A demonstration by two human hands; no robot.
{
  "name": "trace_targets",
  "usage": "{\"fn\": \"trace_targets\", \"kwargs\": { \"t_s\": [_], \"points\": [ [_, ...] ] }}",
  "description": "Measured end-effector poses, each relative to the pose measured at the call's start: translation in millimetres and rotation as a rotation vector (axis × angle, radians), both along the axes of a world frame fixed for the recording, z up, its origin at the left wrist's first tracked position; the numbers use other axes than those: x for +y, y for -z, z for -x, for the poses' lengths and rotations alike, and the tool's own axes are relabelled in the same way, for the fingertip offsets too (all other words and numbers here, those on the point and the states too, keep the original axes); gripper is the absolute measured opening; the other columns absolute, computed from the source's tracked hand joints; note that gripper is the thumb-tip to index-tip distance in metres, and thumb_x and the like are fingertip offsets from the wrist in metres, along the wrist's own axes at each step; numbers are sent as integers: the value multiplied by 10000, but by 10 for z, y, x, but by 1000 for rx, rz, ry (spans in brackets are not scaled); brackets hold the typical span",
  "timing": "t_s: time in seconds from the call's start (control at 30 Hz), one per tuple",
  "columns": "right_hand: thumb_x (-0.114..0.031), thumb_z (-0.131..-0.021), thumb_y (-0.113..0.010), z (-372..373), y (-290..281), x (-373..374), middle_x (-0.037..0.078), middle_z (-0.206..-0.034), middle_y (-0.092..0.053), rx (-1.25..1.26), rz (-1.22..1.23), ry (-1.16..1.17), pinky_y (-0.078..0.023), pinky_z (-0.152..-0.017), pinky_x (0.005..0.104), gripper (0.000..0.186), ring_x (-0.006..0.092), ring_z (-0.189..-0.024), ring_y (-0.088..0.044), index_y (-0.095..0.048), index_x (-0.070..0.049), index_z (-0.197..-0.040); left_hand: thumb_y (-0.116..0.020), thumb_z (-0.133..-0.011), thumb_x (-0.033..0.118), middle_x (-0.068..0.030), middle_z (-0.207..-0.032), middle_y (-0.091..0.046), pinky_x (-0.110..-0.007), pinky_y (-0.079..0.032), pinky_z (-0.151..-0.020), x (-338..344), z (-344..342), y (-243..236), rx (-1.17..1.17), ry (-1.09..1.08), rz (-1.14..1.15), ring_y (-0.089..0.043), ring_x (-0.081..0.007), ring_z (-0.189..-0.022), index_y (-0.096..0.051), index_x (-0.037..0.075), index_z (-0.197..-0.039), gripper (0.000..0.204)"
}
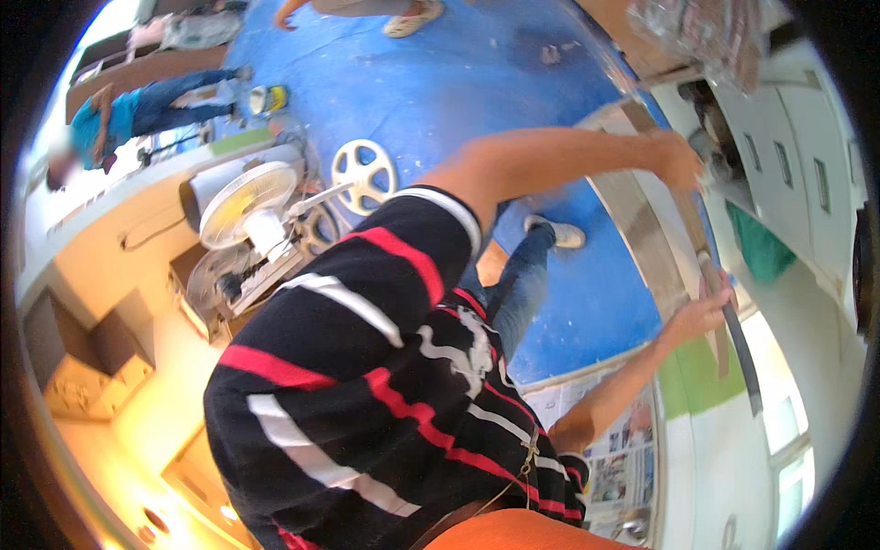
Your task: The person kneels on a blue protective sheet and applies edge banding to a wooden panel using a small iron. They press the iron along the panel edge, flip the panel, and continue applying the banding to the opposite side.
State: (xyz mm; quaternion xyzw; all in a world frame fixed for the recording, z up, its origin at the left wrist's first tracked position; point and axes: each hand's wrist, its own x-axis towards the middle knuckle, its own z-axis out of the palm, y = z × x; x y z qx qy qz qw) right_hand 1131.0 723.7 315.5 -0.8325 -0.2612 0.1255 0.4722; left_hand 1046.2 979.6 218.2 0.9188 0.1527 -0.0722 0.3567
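My right hand [700,313] is wrapped around a long dark-grey bar [743,359], which slants down along the right side of a wooden frame. Whether the bar is a tool cannot be told. Farther up, my left arm reaches across to the right. My left hand [676,160] is closed and slightly blurred at the upper part of the frame, its fingertips hidden. Between and beside the hands runs a brown wooden board [637,225] of the frame, with a paler panel [662,215] alongside. A thin wooden strip [720,348] shows beneath my right hand.
A blue floor sheet [440,92] covers the room. White drawers [779,156] and a green cloth [761,243] are at right. Newspaper [623,458] lies below my right arm. A pedestal fan [247,206] stands left. One person [101,124] is far left; another's shoe [412,18] shows at top.
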Motion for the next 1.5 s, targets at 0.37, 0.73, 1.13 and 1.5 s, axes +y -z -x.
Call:
{"fn": "trace_targets", "kwargs": {
  "t_s": [0.37,0.73,1.13,1.5],
  "points": [
    [-293,-1101,-461,367,-247,592,176,-1206,-663,-4,-130,53,-612,-888,418,308,261,-1109,-658,-558,-6,-1160,-412,-1061,305,-176,-1129,-743,-519,-574,-884,96,161,-488,20,3,-179,-729,-379,-1013,-663,68,-1207,375],
    [-261,-1099,-471,561,-217,906,146,-1129,-688,15,-129,12,-528,-922,385,293,246,-1063,-638,-597,-3,-1159,-500,-996,268,-198,-1146,-734,-491,-584,-900,140,108,-483,82,46,-137,-720,-386,-1062,-627,66,-1228,333],
    [-166,-1077,-488,654,-138,993,149,-1104,-692,2,-227,-14,-480,-976,399,208,271,-1048,-643,-611,1,-1091,-593,-900,178,-203,-1051,-750,-496,-600,-812,171,169,-462,-34,-14,-85,-740,-398,-948,-646,40,-1150,291],
    [-176,-1085,-478,680,-116,1008,145,-1118,-695,37,-220,-7,-488,-985,397,217,255,-1055,-648,-604,1,-1102,-595,-910,175,-225,-1007,-738,-509,-597,-791,203,211,-437,-74,-49,-106,-737,-404,-935,-654,31,-1106,250]
  ]
}}
